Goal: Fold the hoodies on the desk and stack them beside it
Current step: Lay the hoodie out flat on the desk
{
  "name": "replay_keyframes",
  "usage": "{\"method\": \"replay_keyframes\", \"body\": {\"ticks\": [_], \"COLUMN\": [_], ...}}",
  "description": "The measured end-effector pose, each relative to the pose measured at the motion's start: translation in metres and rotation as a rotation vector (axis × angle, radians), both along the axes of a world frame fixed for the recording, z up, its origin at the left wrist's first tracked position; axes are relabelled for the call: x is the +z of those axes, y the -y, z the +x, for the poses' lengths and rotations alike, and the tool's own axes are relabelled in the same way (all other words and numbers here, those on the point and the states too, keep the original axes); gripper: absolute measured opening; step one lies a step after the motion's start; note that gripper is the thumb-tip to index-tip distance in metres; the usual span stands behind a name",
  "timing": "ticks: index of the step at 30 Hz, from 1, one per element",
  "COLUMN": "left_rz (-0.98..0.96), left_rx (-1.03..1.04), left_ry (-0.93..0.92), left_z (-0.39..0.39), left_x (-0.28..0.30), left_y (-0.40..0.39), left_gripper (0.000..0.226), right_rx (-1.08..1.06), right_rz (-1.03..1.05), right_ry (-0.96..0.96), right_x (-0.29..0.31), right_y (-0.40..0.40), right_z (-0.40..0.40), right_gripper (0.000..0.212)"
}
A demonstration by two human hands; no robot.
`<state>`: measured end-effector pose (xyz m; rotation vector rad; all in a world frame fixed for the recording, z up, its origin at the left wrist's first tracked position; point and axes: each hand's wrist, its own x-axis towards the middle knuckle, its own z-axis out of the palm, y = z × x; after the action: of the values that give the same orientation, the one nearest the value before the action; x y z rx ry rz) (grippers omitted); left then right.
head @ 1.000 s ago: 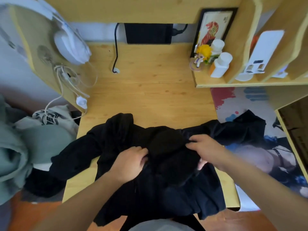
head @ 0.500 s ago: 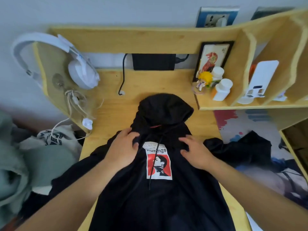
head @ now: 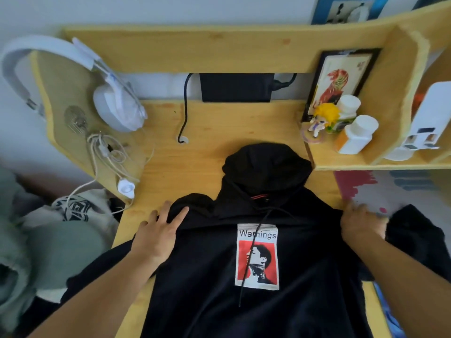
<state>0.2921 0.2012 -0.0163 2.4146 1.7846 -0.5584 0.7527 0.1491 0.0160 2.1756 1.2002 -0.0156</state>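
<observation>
A black hoodie (head: 258, 311) with a red and white "Warnings" print lies face up on the wooden desk (head: 210, 132), its hood pointing away from me. My left hand (head: 158, 230) presses flat on the hoodie's left shoulder, fingers spread and straight. At the right shoulder, by the desk's right edge, my right hand (head: 361, 223) lies on the fabric; its fingertips are blurred. The left sleeve hangs off the desk's left side and the right sleeve (head: 415, 240) trails off to the right.
Left of the desk lies a heap of clothes: a grey-green hoodie (head: 36, 252) and a cream printed one (head: 75, 208). White headphones (head: 117, 103) and cables hang on the left side panel. Bottles, a figurine and a framed picture (head: 339, 81) fill the right shelf.
The hoodie went from bunched and gathered in both hands to spread flat, print up, hood away. My hands have slid apart from the chest out to the two shoulders.
</observation>
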Motion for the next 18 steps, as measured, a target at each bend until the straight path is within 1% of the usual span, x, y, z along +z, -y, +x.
{"method": "replay_keyframes", "body": {"ticks": [1, 2, 4, 6, 7, 8, 9, 11, 13, 15, 16, 18], "left_rz": [-0.017, -0.027, -0.014, 0.025, 0.054, 0.085, 0.118, 0.158, 0.143, 0.019, -0.037, -0.076], "left_rx": [0.012, 0.037, 0.096, 0.187, 0.232, 0.27, 0.299, 0.345, 0.453, 0.619, 0.693, 0.727], "left_ry": [0.007, 0.033, 0.113, 0.259, 0.333, 0.375, 0.388, 0.364, 0.275, 0.193, 0.193, 0.209], "left_z": [-0.001, -0.002, -0.004, -0.011, -0.018, -0.028, -0.041, -0.074, -0.111, -0.144, -0.156, -0.174], "left_x": [0.0, 0.001, 0.001, 0.006, 0.008, 0.009, 0.008, 0.001, -0.008, -0.018, -0.018, -0.017], "left_y": [0.002, 0.004, 0.01, 0.017, 0.023, 0.031, 0.04, 0.062, 0.083, 0.096, 0.1, 0.104], "left_gripper": [0.079, 0.074, 0.068, 0.064, 0.062, 0.061, 0.06, 0.058, 0.058, 0.057, 0.054, 0.04], "right_rx": [-0.035, 0.001, 0.221, 0.477, 0.578, 0.631, 0.651, 0.655, 0.623, 0.597, 0.581, 0.542], "right_rz": [0.019, 0.048, 0.153, 0.252, 0.236, 0.167, 0.077, -0.004, -0.035, -0.058, -0.07, -0.09], "right_ry": [-0.01, -0.034, -0.158, -0.427, -0.575, -0.707, -0.787, -0.799, -0.751, -0.706, -0.7, -0.694], "right_x": [0.0, 0.0, -0.003, -0.006, -0.009, -0.01, -0.013, -0.023, -0.035, -0.042, -0.043, -0.039], "right_y": [-0.003, -0.004, -0.004, 0.003, 0.009, 0.014, 0.018, 0.015, 0.004, -0.007, -0.01, -0.014], "right_z": [-0.006, -0.02, -0.064, -0.119, -0.145, -0.17, -0.19, -0.211, -0.213, -0.206, -0.204, -0.205], "right_gripper": [0.063, 0.064, 0.07, 0.079, 0.083, 0.083, 0.078, 0.067, 0.065, 0.067, 0.068, 0.069]}}
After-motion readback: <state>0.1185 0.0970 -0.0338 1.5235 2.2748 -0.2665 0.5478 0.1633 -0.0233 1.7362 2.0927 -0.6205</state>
